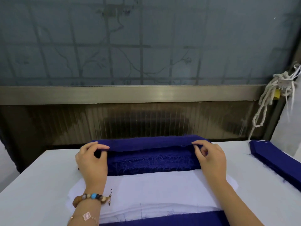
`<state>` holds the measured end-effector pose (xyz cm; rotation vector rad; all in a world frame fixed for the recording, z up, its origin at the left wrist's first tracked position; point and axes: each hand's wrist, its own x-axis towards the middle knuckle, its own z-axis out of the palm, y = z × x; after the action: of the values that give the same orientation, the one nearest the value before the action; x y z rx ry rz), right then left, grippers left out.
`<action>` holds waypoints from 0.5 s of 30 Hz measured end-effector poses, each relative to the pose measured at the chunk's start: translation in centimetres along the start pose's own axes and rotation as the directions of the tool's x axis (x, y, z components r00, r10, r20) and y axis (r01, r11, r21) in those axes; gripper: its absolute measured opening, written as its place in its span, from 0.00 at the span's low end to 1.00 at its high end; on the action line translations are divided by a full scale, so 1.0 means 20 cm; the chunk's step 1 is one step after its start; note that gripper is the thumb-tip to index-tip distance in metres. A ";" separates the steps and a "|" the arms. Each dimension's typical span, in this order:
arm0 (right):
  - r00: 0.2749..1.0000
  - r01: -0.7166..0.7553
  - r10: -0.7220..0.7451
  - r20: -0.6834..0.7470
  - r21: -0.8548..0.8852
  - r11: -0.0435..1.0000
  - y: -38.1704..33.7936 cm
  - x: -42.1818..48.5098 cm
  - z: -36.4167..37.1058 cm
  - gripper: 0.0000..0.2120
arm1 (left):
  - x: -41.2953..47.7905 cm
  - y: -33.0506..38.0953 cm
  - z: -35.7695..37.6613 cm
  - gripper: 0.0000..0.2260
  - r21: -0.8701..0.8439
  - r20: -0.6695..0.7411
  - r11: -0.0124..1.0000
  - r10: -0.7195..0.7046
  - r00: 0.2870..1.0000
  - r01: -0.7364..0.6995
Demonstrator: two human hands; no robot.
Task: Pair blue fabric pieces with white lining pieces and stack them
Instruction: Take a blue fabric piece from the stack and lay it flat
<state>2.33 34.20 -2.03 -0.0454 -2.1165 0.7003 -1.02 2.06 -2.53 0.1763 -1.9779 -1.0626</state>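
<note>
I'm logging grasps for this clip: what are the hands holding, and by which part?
The top blue fabric piece: the left hand pinches its lifted edge near the left end, the right hand near the right end.

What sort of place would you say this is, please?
Probably a sewing workshop: frayed blue fabric pieces and white lining pieces are stacked on a white worktable, a second blue stack sits at the right, and the left hand and right hand pinch the top blue piece.
</note>
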 end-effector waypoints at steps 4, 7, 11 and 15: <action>1.000 -0.023 0.025 -0.019 0.111 0.994 0.01 -0.01 0.00 0.09 | 0.01 -0.02 0.00 0.09 0.034 -0.115 0.994 -0.098 0.988 0.102; 1.000 -0.017 0.016 0.007 0.141 0.990 0.02 -0.01 0.01 0.07 | 0.01 -0.04 0.00 0.09 -0.039 -0.109 0.992 -0.122 0.987 0.118; 0.994 -0.087 0.075 0.083 0.156 0.984 0.03 -0.01 0.02 0.06 | 0.01 -0.04 0.00 0.09 -0.197 -0.114 0.964 -0.205 0.972 0.180; 0.982 -0.138 0.114 0.150 0.160 0.977 0.06 -0.01 0.04 0.08 | 0.00 -0.04 0.01 0.13 -0.244 -0.091 0.930 -0.303 0.949 0.274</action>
<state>1.48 34.69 -3.07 -0.0387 -2.1934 0.9840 -1.39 1.69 -3.05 0.4102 -1.7329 -1.4240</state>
